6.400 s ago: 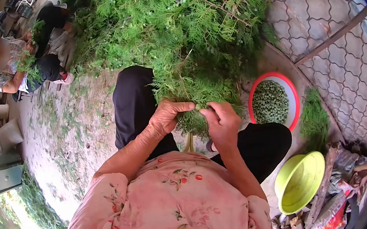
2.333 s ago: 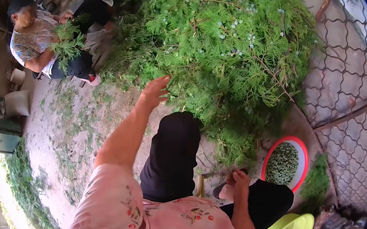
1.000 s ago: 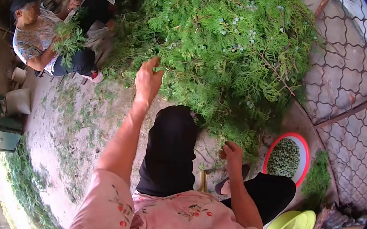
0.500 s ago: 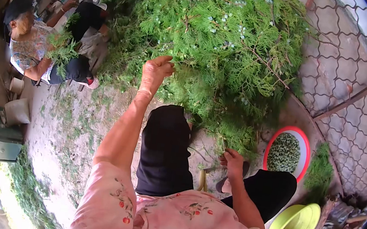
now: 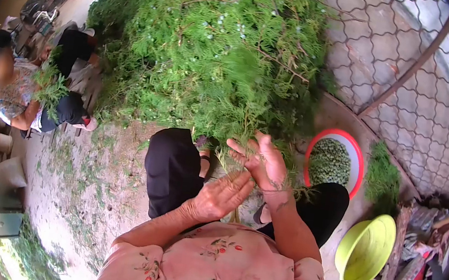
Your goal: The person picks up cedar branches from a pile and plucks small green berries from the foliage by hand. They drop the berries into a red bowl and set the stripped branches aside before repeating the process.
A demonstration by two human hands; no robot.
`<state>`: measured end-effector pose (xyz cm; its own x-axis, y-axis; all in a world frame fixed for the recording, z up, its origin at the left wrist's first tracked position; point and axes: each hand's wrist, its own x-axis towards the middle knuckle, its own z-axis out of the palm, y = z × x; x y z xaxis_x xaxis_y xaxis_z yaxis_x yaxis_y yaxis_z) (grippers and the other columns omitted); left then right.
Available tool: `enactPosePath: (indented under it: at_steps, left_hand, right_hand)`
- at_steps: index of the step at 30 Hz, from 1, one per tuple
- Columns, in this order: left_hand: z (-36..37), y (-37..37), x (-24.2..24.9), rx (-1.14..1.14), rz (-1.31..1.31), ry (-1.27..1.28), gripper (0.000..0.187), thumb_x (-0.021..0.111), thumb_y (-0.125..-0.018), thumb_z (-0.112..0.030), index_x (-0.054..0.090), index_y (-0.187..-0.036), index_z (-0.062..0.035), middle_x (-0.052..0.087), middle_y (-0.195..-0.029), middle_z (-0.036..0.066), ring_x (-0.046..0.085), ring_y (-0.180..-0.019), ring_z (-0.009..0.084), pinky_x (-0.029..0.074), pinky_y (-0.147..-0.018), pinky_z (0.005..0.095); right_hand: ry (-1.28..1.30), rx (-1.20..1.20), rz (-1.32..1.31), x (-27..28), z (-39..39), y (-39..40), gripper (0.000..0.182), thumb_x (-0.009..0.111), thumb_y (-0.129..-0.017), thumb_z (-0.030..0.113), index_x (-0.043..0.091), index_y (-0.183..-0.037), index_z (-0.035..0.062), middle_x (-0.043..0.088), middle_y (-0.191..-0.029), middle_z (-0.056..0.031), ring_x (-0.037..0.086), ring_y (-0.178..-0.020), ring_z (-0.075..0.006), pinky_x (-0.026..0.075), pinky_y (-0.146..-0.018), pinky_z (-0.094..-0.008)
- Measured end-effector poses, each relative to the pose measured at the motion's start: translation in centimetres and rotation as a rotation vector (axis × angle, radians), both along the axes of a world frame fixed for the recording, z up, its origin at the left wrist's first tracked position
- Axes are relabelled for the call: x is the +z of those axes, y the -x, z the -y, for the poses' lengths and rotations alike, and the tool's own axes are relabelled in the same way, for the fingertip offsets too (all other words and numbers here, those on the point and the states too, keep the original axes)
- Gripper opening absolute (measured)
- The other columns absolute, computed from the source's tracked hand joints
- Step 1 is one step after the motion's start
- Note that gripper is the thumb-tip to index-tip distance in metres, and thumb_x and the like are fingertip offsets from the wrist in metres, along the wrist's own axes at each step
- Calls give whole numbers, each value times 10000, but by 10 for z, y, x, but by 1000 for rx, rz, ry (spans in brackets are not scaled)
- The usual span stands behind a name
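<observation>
My left hand (image 5: 220,197) is closed on the stem end of a leafy evergreen sprig (image 5: 248,121), low in front of my chest. Just beyond its fingertips my right hand (image 5: 268,161) is turned partly palm up, its fingers loosely curled round the same sprig. Thin twigs cross that palm and hang over the wrist. A large heap of green evergreen branches (image 5: 188,73) with small pale blue berries rises in front of my knees. Right of my hands stands a white basin with a red rim (image 5: 359,158), which holds many greenish berries (image 5: 329,162).
A yellow-green basin (image 5: 365,252) leans by my right knee, next to wood and rubbish (image 5: 415,267). Wire mesh (image 5: 408,79) borders the right side. Another person (image 5: 18,90) sits at the left with a green branch. Foliage scraps litter the floor (image 5: 83,178).
My left hand has come back from the heap to meet my right hand, which has risen. The sprig is now between them. The view has shifted, and the other person still sits holding a branch.
</observation>
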<state>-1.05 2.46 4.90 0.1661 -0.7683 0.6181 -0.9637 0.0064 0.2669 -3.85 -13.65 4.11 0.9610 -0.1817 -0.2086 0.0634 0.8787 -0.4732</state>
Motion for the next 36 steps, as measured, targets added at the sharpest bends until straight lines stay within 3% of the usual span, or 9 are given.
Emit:
enactPosePath:
  at_steps: [7, 12, 19, 21, 23, 29, 31, 35, 36]
  left_hand:
    - [-2, 13, -7, -210, -348, -69, 377, 711, -664, -45, 599, -1019, 13, 599, -1060, 186, 641, -730, 239, 528, -646, 327]
    - [24, -27, -12, 398, -709, 174, 185, 670, -764, -86, 610, -922, -11, 618, -828, 118, 610, -711, 262, 492, -616, 309]
    - [52, -50, -52, 251, -1403, 202, 183, 661, -797, -70, 628, -965, -3, 638, -899, 22, 543, -727, 71, 455, -688, 232]
    - [50, -51, -69, 270, -1532, 141, 168, 656, -791, -46, 638, -947, 13, 642, -851, 30, 544, -706, 72, 455, -678, 228]
    - [49, -50, -63, 310, -1549, 121, 139, 647, -787, -28, 648, -915, 27, 640, -791, 25, 544, -683, 71, 454, -664, 229]
    - [43, -56, -50, 291, -1490, 230, 78, 659, -779, -51, 661, -828, 9, 629, -730, 8, 517, -627, 48, 425, -569, 209]
    - [40, -58, -46, 384, -1455, 115, 108, 638, -794, -53, 610, -725, 26, 567, -639, -16, 465, -589, 53, 393, -573, 224]
    - [37, -55, -50, 368, -1471, 114, 113, 639, -792, -50, 598, -705, 10, 541, -629, -31, 454, -595, 58, 388, -593, 229]
    - [38, -55, -51, 357, -1532, 225, 100, 641, -789, -45, 603, -708, 0, 546, -648, -32, 455, -614, 60, 387, -609, 230]
  right_hand:
    - [187, -69, -221, -20, 6, 24, 217, 548, -870, 61, 483, -1067, -4, 616, -902, -153, 626, -734, -243, 503, -518, -313]
    - [384, -95, -299, -29, -2, 42, 329, 556, -860, 59, 454, -1152, -54, 580, -833, -81, 562, -589, -131, 442, -423, -251]
    - [891, -127, -379, -51, -33, 51, 427, 549, -868, 88, 421, -1250, -55, 614, -833, -81, 542, -516, -75, 434, -420, -214]
    - [977, 8, -428, -61, -31, 55, 492, 579, -848, 112, 399, -1276, -49, 612, -972, -150, 617, -686, -143, 494, -567, -250]
    - [1398, -148, -279, -87, -36, 57, 536, 640, -792, 66, 426, -1273, -38, 585, -1055, -121, 589, -773, -140, 495, -661, -267]
    - [1497, 324, 5, -61, 16, 69, 592, 679, -738, 94, 437, -1266, -15, 583, -1046, -138, 564, -928, -193, 448, -847, -326]
    - [1357, 444, -325, -75, 56, 79, 583, 652, -754, 153, 423, -1254, -41, 519, -1153, -152, 566, -957, -181, 456, -805, -281]
    - [789, -619, 65, -67, 109, 114, 313, 545, -839, 114, 543, -1117, -31, 597, -932, -73, 587, -758, -143, 484, -658, -256]
    - [1012, -606, -299, -66, 142, 121, 300, 541, -849, 114, 546, -1110, -33, 604, -893, -63, 589, -743, -140, 484, -644, -247]
